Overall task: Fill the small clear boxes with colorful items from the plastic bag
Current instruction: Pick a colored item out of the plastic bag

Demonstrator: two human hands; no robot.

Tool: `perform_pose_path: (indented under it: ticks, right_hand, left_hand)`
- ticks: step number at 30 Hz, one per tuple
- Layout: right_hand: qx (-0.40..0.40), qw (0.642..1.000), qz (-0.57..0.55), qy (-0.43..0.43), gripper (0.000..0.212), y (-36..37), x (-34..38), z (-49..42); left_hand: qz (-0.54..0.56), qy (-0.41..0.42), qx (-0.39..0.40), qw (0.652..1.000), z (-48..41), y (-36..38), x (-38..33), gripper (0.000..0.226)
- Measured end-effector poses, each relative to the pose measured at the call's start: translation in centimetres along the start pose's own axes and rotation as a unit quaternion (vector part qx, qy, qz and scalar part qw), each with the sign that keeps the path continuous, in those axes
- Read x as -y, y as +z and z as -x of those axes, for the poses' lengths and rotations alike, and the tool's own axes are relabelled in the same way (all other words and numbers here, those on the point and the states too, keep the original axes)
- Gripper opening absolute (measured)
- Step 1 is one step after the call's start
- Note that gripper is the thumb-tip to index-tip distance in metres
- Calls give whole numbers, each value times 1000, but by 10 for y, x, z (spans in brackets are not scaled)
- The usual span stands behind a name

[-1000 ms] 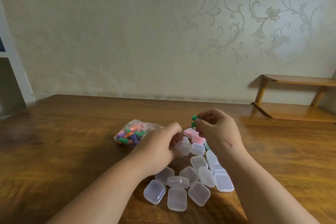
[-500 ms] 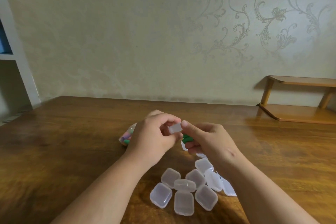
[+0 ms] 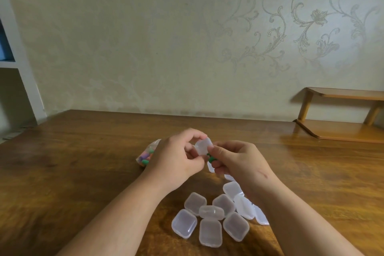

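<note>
My left hand (image 3: 176,157) pinches a small clear box (image 3: 203,146), raised above the wooden table (image 3: 83,172). My right hand (image 3: 239,162) touches the same box with its thumb and keeps green items (image 3: 212,159) curled in its fingers. The plastic bag (image 3: 146,156) of colorful items lies on the table just left of my left hand, partly hidden behind it. Several shut clear boxes (image 3: 209,233) lie in a cluster on the table below my hands.
A low wooden shelf (image 3: 340,114) stands at the table's back right against the patterned wall. A white shelving unit (image 3: 18,68) rises at the far left.
My left hand picked a clear box from the pile and lifted it. My right hand brought the green items from above the pile to meet the box.
</note>
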State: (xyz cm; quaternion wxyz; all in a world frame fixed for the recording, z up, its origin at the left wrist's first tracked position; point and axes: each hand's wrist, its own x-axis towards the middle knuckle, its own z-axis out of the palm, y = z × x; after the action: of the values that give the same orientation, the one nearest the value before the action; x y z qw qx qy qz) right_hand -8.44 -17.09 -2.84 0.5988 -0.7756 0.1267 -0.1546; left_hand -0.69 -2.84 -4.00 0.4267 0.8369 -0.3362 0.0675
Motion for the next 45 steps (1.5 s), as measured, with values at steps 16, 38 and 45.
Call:
perform_pose_path:
  ticks: [16,38,45]
  right_hand:
    - [-17,999,42,5,12,5,1,2]
    - [-17,994,-61,84,16,-1,3,-2]
    - [-21,997,-45,66,11,2,4,0]
  left_hand:
    - [-69,59,-16,996,4,-1,-5,48]
    - [73,8,-35,997,1,1,2,29]
    - [49,26,-44,997,0,2,5,29]
